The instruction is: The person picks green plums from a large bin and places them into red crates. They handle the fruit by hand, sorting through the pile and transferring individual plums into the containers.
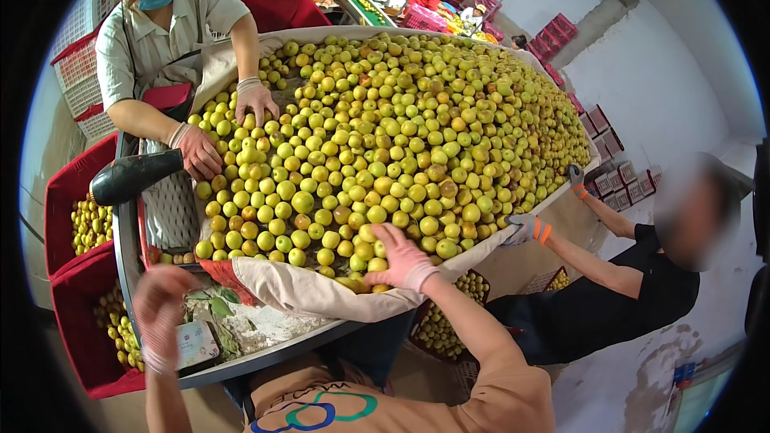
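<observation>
A large heap of yellow-green jujube fruits (421, 132) lies on a cloth-lined sorting table. Gloved in pink-and-white, my right hand (402, 258) rests on fruits at the heap's near edge, fingers spread; whether it grips one cannot be told. My left hand (162, 313), in the same kind of glove, is raised and blurred over the table's near left corner; its palm and any content are hidden. Beige cloth (313, 291) is folded over the near rim. Below it a metal tray edge (258, 358) holds green leaves and a small printed packet (197, 343).
Across the left corner, a masked person's gloved hands (255, 99) touch fruits. Another person's grey-gloved hand (528, 230) holds the cloth rim at right. A dark hair-dryer-shaped tool (137, 175) juts over the left edge. Red-lined crates (78, 288) with fruits stand at left.
</observation>
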The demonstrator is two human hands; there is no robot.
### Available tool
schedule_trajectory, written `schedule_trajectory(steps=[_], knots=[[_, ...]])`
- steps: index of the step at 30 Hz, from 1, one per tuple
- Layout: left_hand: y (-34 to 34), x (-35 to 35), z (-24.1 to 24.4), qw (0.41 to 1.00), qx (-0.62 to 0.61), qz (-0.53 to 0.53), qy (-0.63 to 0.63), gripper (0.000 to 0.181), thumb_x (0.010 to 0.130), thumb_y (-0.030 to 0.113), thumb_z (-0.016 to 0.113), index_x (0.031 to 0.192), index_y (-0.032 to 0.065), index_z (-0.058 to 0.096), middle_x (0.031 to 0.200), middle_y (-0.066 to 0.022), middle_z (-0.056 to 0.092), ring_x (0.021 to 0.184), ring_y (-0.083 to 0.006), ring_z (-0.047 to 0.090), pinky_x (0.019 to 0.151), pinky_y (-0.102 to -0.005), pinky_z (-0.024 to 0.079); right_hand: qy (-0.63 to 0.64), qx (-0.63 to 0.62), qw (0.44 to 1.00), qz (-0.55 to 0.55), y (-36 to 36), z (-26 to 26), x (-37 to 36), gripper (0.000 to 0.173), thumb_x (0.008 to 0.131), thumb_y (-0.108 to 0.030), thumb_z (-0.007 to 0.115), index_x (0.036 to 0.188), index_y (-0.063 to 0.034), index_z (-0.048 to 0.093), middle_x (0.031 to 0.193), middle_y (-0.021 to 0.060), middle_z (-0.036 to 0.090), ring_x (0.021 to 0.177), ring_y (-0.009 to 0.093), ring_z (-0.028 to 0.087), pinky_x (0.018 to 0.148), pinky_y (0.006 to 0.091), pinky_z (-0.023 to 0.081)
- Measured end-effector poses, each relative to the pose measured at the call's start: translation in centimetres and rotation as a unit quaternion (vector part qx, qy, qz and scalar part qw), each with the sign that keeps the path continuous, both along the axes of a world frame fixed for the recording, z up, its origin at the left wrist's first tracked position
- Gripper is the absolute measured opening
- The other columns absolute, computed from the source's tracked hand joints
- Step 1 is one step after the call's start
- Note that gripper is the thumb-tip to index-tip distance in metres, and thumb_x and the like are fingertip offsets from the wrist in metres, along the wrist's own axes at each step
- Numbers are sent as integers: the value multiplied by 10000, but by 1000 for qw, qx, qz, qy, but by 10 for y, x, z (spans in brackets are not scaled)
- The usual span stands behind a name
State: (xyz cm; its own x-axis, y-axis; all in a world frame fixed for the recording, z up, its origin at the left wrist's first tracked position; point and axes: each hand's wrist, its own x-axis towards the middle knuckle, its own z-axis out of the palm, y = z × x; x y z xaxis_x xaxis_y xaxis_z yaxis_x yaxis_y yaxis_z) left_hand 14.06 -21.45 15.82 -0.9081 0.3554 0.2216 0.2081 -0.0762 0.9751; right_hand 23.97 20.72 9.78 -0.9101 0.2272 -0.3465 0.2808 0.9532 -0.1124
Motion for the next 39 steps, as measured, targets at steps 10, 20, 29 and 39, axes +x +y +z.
schedule_trajectory(steps=[10,20,29,39], knots=[[95,55,118,719,416,-549,-90,378,1006,329,519,829,41,688,922,-171,664,837,-337,638,740,-409,513,102,-80,988,87,-52,-3,-44,772,835,-527,673,1471,-213,365,1508,118,361,1108,340,625,922,434,525],[74,83,91,750,438,-492,-53,512,998,491,447,905,53,694,928,-155,680,806,-314,640,696,-408,517,158,132,945,-253,132,36,35,470,855,-373,638,1285,-195,574,1430,91,471,1159,341,571,964,466,485],[93,59,35,866,259,-388,-181,274,916,223,653,747,14,603,703,-199,656,655,-279,651,538,-344,455,353,77,910,-204,126,35,5,249,815,-198,650,1059,-147,630,1262,110,535,924,363,642,830,454,536],[127,78,-81,938,-90,-264,-208,180,953,175,628,1028,15,656,880,-64,668,795,-176,663,685,-301,538,-21,126,990,-63,62,17,-139,348,858,-175,546,1189,-83,599,1192,190,651,1100,373,628,928,460,521]])
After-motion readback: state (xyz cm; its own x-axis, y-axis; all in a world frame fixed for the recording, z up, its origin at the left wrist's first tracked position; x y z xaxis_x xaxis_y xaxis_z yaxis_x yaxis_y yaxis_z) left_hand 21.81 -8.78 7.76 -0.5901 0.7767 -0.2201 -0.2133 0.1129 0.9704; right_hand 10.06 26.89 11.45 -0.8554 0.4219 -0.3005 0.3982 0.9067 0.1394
